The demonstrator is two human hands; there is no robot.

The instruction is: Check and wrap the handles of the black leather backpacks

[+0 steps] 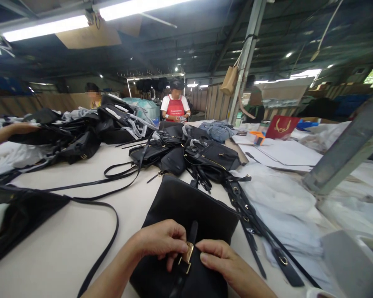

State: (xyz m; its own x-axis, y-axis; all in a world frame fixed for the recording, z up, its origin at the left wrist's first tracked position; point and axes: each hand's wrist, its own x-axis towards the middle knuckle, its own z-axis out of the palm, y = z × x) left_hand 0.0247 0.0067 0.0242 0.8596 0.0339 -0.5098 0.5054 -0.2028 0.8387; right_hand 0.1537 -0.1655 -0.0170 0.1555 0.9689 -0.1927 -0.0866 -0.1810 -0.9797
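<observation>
A black handbag (186,203) lies in front of me on the pale table. A short black strap (193,231) runs down its middle to a gold-coloured buckle (187,258). My left hand (163,242) is closed, with thumb and forefinger pinching the buckle's upper part. Close against the buckle's right edge is my right hand (219,258), fingers bent and thumb near the forefinger. Whether anything is caught between those fingertips is hidden.
Black bags (209,155) lie piled beyond mine, with loose straps (255,223) to the right. Another bag (27,219) is at left. Clear plastic wrapping (276,194) and a metal post (345,149) stand right. A co-worker's arm (6,134) reaches in; a person in a red apron (175,108) is opposite.
</observation>
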